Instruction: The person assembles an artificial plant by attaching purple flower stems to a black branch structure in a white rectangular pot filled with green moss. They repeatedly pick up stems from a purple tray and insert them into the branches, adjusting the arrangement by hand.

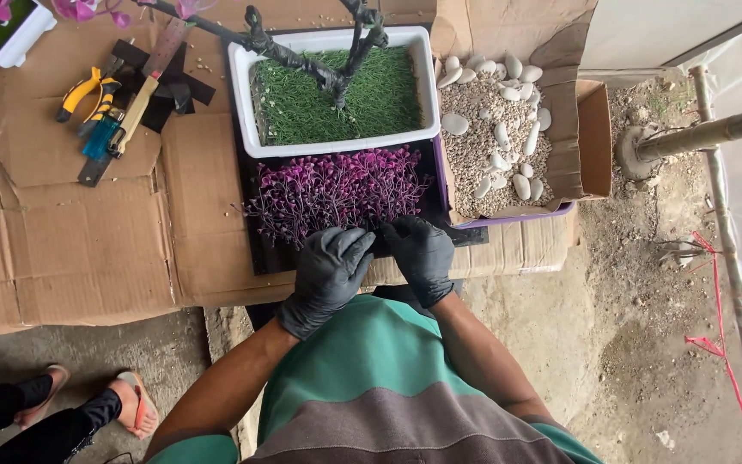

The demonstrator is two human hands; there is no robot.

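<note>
Both gloved hands, left [330,273] and right [422,256], fingers curled, pinch the purple foliage [337,193] at its 6 o'clock edge, below the planter [337,90]; best to grip stems low and pull gently.

Outdoor craft wkshop: cardboard bench [88,249], pliers [83,93].

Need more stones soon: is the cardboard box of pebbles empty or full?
Partly full: the cardboard box holds gravel and white pebbles.

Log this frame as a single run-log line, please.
left hand: touching purple foliage | right hand: at foliage's near edge | white planter: behind | pebbles: right
</note>
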